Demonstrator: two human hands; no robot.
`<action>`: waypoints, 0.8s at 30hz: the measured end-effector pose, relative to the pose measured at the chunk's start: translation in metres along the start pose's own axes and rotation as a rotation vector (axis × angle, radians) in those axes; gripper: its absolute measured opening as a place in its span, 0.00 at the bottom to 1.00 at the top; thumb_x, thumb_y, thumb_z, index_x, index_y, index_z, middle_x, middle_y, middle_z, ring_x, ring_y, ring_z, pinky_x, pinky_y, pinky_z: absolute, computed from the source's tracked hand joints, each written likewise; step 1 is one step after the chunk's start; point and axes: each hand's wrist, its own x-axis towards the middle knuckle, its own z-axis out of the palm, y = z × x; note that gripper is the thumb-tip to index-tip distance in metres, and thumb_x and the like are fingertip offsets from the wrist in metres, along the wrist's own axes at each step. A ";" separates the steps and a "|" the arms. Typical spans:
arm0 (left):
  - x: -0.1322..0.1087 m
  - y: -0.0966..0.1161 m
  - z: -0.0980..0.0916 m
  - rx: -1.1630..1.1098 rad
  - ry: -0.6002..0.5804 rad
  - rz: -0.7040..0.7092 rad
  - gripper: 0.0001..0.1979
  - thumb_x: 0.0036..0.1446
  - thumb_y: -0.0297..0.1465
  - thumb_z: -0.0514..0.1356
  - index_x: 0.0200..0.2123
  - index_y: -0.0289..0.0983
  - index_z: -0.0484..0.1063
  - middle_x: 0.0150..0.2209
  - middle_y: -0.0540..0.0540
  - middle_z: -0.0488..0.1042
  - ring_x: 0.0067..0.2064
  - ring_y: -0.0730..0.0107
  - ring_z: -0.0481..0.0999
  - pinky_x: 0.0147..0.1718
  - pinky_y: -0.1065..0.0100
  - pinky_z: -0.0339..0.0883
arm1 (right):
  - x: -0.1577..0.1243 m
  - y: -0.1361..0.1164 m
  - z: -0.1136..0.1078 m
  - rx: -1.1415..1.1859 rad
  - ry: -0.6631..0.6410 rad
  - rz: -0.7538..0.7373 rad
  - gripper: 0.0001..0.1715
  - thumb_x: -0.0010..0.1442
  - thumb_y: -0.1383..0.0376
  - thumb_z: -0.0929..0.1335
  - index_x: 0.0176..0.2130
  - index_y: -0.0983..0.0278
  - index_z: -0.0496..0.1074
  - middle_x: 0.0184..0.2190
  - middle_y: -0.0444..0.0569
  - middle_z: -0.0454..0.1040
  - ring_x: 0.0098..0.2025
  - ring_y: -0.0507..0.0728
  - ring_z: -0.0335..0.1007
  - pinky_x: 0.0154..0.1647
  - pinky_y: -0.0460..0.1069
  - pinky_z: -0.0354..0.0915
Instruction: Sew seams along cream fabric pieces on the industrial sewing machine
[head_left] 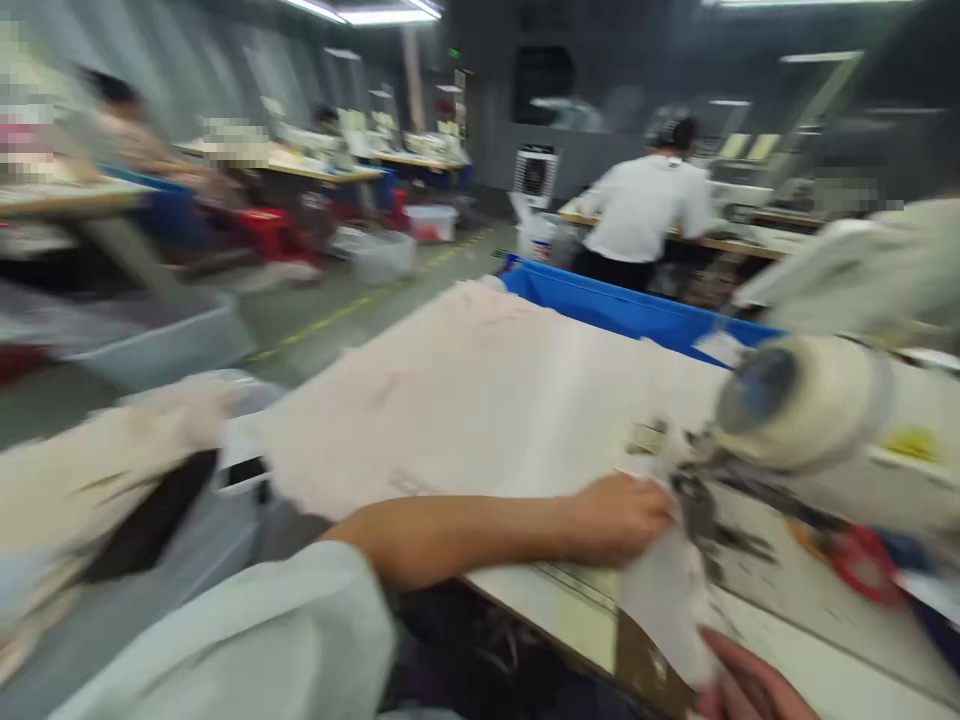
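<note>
Left forearm (480, 535) stretches rightward across the sewing table (517, 596); the left hand (626, 515) closes on pale cloth (666, 590) beside a sewing machine (832, 410). Apart, the right hand (750, 682) meets the cloth's lower end, grip unclear. The table's front edge passes beneath the forearm; an aisle (367, 308) opens beyond, left.

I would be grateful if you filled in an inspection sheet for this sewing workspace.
Surface: pale tabletop, partly covered by pale fabric.
Job's things: the fabric lies spread beside the sewing machine.
Clutter: red item near the machine, too blurred to identify; heaped cloth at the left.
Hands: left hand on the fabric, close to the machine; right hand, partly out of frame, at the fabric's near end; grips unclear.
Cables: nothing seen clearly.
Surroundings: blue bin beyond the fabric; person in a white top farther off, back turned.
</note>
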 end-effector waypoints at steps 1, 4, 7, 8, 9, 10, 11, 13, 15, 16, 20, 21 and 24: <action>-0.001 -0.003 0.000 -0.019 0.028 -0.021 0.13 0.66 0.30 0.52 0.43 0.34 0.76 0.49 0.39 0.74 0.48 0.64 0.72 0.47 0.64 0.71 | -0.020 0.007 -0.020 0.025 0.039 0.024 0.33 0.64 0.37 0.61 0.50 0.57 0.76 0.30 0.52 0.77 0.35 0.64 0.75 0.33 0.53 0.71; 0.002 -0.017 0.009 -0.079 0.151 0.004 0.13 0.64 0.25 0.51 0.47 0.31 0.73 0.50 0.37 0.74 0.51 0.57 0.71 0.49 0.57 0.70 | -0.047 0.004 -0.046 0.149 -0.043 -0.045 0.25 0.68 0.49 0.62 0.52 0.62 0.74 0.26 0.47 0.76 0.27 0.59 0.71 0.29 0.50 0.66; 0.002 -0.018 0.015 -0.121 0.231 0.035 0.15 0.63 0.24 0.52 0.50 0.30 0.71 0.52 0.37 0.73 0.53 0.55 0.69 0.50 0.56 0.69 | -0.040 -0.009 -0.050 0.130 -0.057 -0.035 0.21 0.68 0.56 0.61 0.51 0.65 0.74 0.25 0.45 0.76 0.23 0.56 0.66 0.24 0.47 0.59; 0.001 -0.016 0.015 -0.127 0.247 0.031 0.15 0.63 0.24 0.51 0.51 0.30 0.70 0.52 0.37 0.73 0.53 0.55 0.69 0.50 0.56 0.69 | -0.037 -0.013 -0.050 0.116 -0.055 -0.033 0.21 0.68 0.58 0.61 0.51 0.66 0.74 0.25 0.45 0.76 0.23 0.55 0.66 0.23 0.47 0.58; 0.001 -0.014 0.014 -0.131 0.258 0.022 0.15 0.64 0.24 0.51 0.51 0.30 0.70 0.51 0.37 0.73 0.53 0.56 0.69 0.50 0.56 0.68 | -0.035 -0.016 -0.050 0.103 -0.055 -0.039 0.21 0.67 0.58 0.61 0.50 0.66 0.75 0.24 0.46 0.75 0.23 0.56 0.66 0.23 0.47 0.57; 0.001 -0.013 0.013 -0.132 0.264 0.013 0.15 0.65 0.25 0.50 0.51 0.30 0.71 0.51 0.38 0.73 0.52 0.56 0.69 0.50 0.56 0.68 | -0.035 -0.018 -0.050 0.090 -0.056 -0.049 0.21 0.67 0.58 0.60 0.49 0.67 0.75 0.24 0.45 0.75 0.23 0.56 0.66 0.24 0.48 0.57; 0.002 -0.011 0.011 -0.130 0.265 0.006 0.15 0.66 0.26 0.50 0.51 0.31 0.71 0.51 0.38 0.73 0.52 0.56 0.69 0.50 0.56 0.68 | -0.035 -0.019 -0.051 0.079 -0.063 -0.061 0.22 0.66 0.58 0.60 0.49 0.67 0.75 0.23 0.45 0.74 0.23 0.57 0.67 0.24 0.48 0.57; 0.007 -0.010 0.008 -0.115 0.244 0.006 0.15 0.67 0.27 0.49 0.49 0.31 0.72 0.50 0.38 0.74 0.51 0.56 0.69 0.50 0.56 0.67 | -0.038 -0.017 -0.054 0.051 -0.074 -0.076 0.22 0.66 0.58 0.60 0.48 0.67 0.75 0.21 0.45 0.73 0.24 0.57 0.67 0.25 0.48 0.58; 0.011 -0.009 0.005 -0.085 0.198 0.019 0.14 0.67 0.28 0.49 0.47 0.30 0.73 0.50 0.38 0.74 0.51 0.56 0.70 0.50 0.56 0.66 | -0.040 -0.013 -0.057 0.027 -0.074 -0.077 0.22 0.67 0.57 0.60 0.48 0.67 0.75 0.22 0.45 0.71 0.24 0.58 0.67 0.27 0.49 0.59; 0.013 -0.008 0.004 -0.067 0.177 0.026 0.15 0.67 0.28 0.49 0.46 0.30 0.73 0.49 0.37 0.74 0.50 0.55 0.70 0.50 0.55 0.66 | -0.041 -0.010 -0.059 0.028 -0.076 -0.067 0.23 0.68 0.56 0.60 0.48 0.66 0.75 0.22 0.45 0.71 0.24 0.58 0.67 0.27 0.49 0.59; 0.015 -0.002 0.005 -0.006 0.170 0.029 0.17 0.68 0.29 0.47 0.48 0.28 0.73 0.52 0.34 0.74 0.53 0.52 0.68 0.51 0.53 0.64 | -0.044 0.004 -0.067 0.143 -0.094 0.008 0.26 0.71 0.51 0.59 0.53 0.64 0.73 0.24 0.46 0.72 0.25 0.57 0.67 0.23 0.48 0.57; 0.014 0.000 0.006 0.003 0.181 0.025 0.17 0.69 0.30 0.47 0.49 0.28 0.72 0.53 0.34 0.74 0.54 0.51 0.68 0.52 0.53 0.64 | -0.044 0.006 -0.068 0.184 -0.097 0.025 0.27 0.71 0.49 0.59 0.53 0.64 0.73 0.25 0.46 0.72 0.26 0.58 0.67 0.23 0.48 0.58; 0.012 0.005 0.012 0.036 0.217 0.023 0.17 0.68 0.31 0.49 0.51 0.28 0.72 0.54 0.33 0.73 0.55 0.51 0.68 0.55 0.53 0.62 | -0.045 0.013 -0.071 0.296 -0.095 0.041 0.27 0.70 0.47 0.62 0.52 0.64 0.74 0.26 0.47 0.72 0.28 0.58 0.68 0.27 0.48 0.61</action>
